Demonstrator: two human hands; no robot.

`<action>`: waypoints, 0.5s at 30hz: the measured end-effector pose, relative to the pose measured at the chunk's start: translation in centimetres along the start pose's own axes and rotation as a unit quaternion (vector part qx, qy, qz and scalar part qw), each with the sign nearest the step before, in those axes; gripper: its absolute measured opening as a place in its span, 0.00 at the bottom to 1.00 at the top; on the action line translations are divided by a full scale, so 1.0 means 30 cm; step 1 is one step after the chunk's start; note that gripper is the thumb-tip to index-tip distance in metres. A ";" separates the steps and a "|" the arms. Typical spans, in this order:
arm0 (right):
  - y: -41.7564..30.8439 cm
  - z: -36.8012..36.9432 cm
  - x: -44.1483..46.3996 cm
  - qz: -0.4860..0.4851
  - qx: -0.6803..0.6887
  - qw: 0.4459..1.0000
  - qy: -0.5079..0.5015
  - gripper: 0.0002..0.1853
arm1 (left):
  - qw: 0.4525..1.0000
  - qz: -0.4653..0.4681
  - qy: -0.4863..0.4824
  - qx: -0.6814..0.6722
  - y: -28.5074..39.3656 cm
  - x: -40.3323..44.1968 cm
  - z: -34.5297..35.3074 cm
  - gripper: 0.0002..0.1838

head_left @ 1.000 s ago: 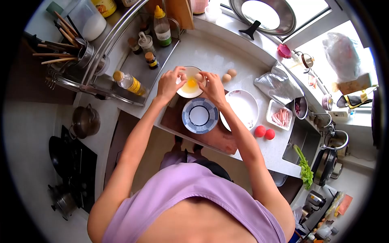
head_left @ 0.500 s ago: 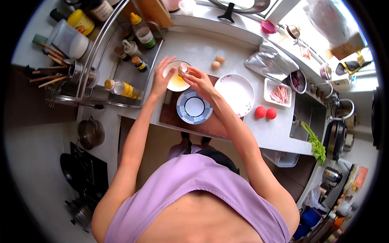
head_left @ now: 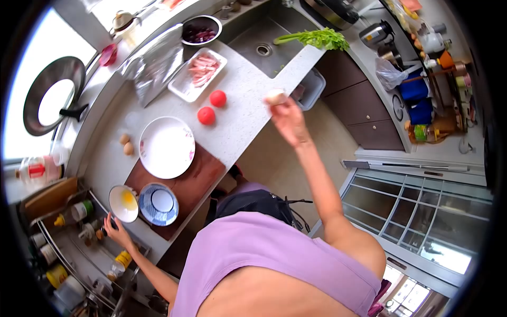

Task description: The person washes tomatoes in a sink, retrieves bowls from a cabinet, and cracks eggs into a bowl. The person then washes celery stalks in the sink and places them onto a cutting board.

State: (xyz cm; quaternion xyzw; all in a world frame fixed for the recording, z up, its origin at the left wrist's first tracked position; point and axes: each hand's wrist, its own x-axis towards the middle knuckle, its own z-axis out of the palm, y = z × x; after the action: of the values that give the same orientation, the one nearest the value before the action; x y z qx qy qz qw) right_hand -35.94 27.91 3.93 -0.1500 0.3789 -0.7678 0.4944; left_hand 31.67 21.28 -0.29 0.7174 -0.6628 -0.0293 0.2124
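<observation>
My right hand [head_left: 289, 124] is closed round a cracked eggshell [head_left: 275, 96], held out past the counter's front edge, close to a bin [head_left: 312, 89] below. Fingers apart, my left hand [head_left: 117, 231] is beside the small white bowl [head_left: 117, 198], its fingertips at or near the rim; whether they touch it I cannot tell. Raw egg [head_left: 128, 199] with yellow yolk lies in that bowl. A blue-patterned bowl [head_left: 159, 204] stands alongside on the brown board [head_left: 198, 174]. Two whole eggs [head_left: 127, 144] rest farther back on the counter.
A large white plate [head_left: 167, 148] sits partly on the board. Two red tomatoes [head_left: 212, 107], a tray of meat strips [head_left: 182, 91] and a silvery bag [head_left: 156, 68] are beyond it. Celery [head_left: 317, 38] lies across the sink [head_left: 248, 31] corner. A bottle rack [head_left: 79, 243] stands at left.
The view has turned to the right. My right hand has carried the eggshell from above the white bowl out past the counter edge. My left hand has dropped to the bowl's near side.
</observation>
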 end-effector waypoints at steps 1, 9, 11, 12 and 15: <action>-0.038 -0.175 0.070 -0.027 -0.012 0.999 0.039 0.20 | 1.000 0.001 -0.009 0.026 0.009 -0.013 -0.001 0.15; -0.067 -1.063 0.536 -0.089 -0.499 0.813 0.288 0.17 | 0.999 0.007 0.006 0.038 0.229 0.049 0.049 0.15; 0.053 -0.660 0.585 -0.198 -0.443 0.821 0.300 0.11 | 0.997 -0.064 0.047 0.021 0.253 -0.021 -0.002 0.11; 0.141 -0.374 0.530 -0.201 -0.449 0.849 0.192 0.11 | 0.997 -0.036 0.058 0.019 0.318 0.012 0.031 0.08; 0.488 0.162 0.436 -0.167 -0.474 0.852 -0.147 0.12 | 0.996 -0.063 0.061 0.015 0.261 -0.037 0.050 0.07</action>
State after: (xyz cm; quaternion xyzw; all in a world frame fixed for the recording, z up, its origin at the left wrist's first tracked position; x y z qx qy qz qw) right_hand -29.63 11.11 -5.41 -0.5382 0.5893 -0.5349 0.2773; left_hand 23.71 21.70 0.78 0.7615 -0.6024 0.0109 0.2389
